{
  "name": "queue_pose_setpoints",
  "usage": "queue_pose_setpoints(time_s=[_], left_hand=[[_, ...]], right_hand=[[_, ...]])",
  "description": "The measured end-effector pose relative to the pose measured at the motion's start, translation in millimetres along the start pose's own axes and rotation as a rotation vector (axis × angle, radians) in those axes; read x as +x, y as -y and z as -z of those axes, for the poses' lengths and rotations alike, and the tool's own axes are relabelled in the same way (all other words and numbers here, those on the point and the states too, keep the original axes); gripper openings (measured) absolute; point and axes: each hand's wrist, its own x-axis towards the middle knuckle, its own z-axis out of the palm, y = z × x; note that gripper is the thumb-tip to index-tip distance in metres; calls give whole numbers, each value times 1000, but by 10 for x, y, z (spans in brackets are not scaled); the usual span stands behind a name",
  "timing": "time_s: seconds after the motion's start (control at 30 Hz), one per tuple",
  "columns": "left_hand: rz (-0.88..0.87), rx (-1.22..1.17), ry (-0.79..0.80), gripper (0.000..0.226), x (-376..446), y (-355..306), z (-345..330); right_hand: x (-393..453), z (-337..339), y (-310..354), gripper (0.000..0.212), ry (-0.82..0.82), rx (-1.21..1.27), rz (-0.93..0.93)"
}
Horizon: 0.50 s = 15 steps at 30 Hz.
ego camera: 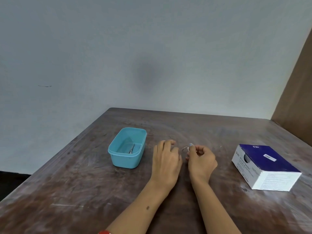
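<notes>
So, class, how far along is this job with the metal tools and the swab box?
Looks done: one metal instrument lies in the blue tub. In hand: the right hand pinches a thin metal tool and a small white piece, perhaps a swab; the left hand is open beside it. Left, probably: placing that tool in the tub too.

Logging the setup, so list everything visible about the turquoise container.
The turquoise container is a rectangular, smooth plastic-looking tub with rounded corners and a lipped rim, no lid. It stands upright on the worn wooden table, apart from the left hand beside it. Inside, a small metal scissor-like tool lies on the bottom near one wall. Nothing else touches it.
</notes>
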Motion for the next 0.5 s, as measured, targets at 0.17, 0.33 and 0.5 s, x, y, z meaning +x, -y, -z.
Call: queue_pose_setpoints(time_s=[0.17, 0.33, 0.5], left_hand=[[241, -551, 37, 12, -72, 21, 178], [557, -882, 57, 15, -23, 30, 147], [735, -1168, 103, 24, -1, 19, 146]], right_hand=[[-37, 35, 29, 15, 6, -81, 33], [-80, 60, 62, 11, 27, -4, 85], [-187, 26, 123, 14, 118, 59, 162]])
